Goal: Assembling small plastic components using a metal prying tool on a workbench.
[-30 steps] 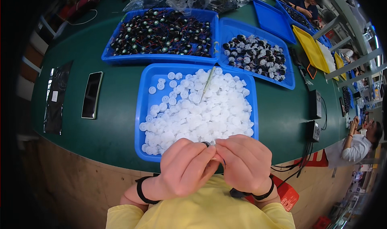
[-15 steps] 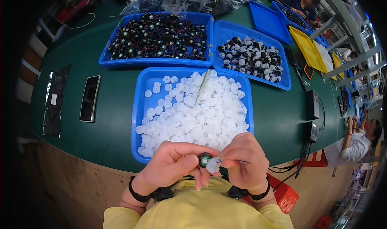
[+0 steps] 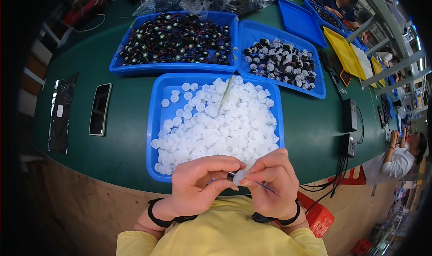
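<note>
Just in front of the tray's near edge, my left hand (image 3: 200,181) is closed around a small black round part with wires (image 3: 231,176), pinching it between thumb and fingers. My right hand (image 3: 275,179) pinches a translucent white plastic cap (image 3: 240,178), which sits against the end of the black part. Whether the cap is seated on it, I cannot tell. A thin blue wire (image 3: 265,187) sticks out under my right fingers. Beyond my hands, a blue tray (image 3: 155,103) is heaped with similar white caps (image 3: 225,134), and a thin pale-green stick (image 3: 226,95) lies on the heap.
Behind stand a blue bin (image 3: 173,69) of black wired parts and a blue tray (image 3: 318,76) of black parts with white caps. A phone (image 3: 100,109) and a black plastic bag (image 3: 63,114) lie left. Black boxes with cables (image 3: 348,116) stand right. Co-workers sit at the right.
Both hands have drawn closer around the part and it has turned, so its green face is no longer visible. The white cap has tilted against the black part's end.
</note>
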Motion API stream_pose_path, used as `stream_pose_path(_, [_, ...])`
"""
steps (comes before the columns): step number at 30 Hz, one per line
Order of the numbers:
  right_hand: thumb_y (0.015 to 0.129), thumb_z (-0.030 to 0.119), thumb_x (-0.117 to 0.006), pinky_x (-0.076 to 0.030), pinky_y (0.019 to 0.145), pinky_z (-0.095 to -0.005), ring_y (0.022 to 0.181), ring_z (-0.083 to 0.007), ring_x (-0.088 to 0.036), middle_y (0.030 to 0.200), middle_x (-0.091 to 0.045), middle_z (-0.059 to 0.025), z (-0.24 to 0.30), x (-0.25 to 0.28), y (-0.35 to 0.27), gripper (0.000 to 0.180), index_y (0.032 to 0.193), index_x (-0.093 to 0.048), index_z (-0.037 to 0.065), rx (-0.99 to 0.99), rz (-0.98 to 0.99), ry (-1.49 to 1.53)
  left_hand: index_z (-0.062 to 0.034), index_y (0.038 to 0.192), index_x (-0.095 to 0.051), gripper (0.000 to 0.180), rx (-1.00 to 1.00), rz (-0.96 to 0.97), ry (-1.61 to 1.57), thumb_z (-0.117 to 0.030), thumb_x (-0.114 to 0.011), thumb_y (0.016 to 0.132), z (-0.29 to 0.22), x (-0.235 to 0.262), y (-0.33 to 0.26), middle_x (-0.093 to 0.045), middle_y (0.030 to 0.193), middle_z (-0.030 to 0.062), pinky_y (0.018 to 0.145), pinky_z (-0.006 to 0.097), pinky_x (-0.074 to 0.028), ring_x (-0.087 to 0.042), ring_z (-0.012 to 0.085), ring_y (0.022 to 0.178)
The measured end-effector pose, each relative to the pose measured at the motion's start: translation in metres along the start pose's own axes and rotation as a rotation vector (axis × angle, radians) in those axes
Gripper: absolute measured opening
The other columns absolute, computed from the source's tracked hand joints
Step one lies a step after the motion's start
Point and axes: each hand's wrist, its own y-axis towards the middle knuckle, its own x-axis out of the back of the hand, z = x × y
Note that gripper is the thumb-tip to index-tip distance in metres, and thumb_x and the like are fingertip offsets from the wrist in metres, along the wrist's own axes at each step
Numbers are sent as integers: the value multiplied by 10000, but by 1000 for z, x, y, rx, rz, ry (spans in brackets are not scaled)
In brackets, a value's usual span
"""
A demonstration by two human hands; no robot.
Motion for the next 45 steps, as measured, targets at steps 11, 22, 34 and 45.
stream_pose_path(11, [578, -1, -731, -351, 590, -279, 648, -174, -468, 771, -579, -37, -7, 1, 9, 302, 865, -679, 74, 21, 64, 250, 135, 1008, -533, 311, 310, 28, -507, 89, -651, 724, -5, 6, 3, -598, 968, 241, 662, 304, -558, -620, 248, 877])
stream_pose_path(22, [565, 41, -725, -303, 579, -295, 611, -158, -441, 736, -576, 21, -18, 13, 11, 225, 779, -677, 87, 224, 56, 87, 109, 1070, -556, 298, 421, 101, -527, 66, -610, 781, -5, 11, 5, -631, 928, 197, 719, 296, -538, -650, 225, 782])
stream_pose_path(34, [560, 6, -727, -282, 581, -318, 591, -177, -409, 686, -525, 16, -4, 9, 11, 201, 728, -639, 71, 312, 5, -128, 107, 1016, -589, 293, 109, 47, -313, 85, -641, 728, -4, 6, 2, -600, 933, 282, 621, 319, -575, -647, 280, 778])
stream_pose_path(45, [666, 167, -739, -467, 552, -262, 713, -183, -580, 948, -574, -76, -7, 8, 18, 402, 1025, -628, 26, 129, 358, 286, 100, 1112, -515, 404, 272, 169, -571, 106, -638, 727, -7, 12, -2, -609, 992, 173, 689, 279, -536, -623, 193, 860])
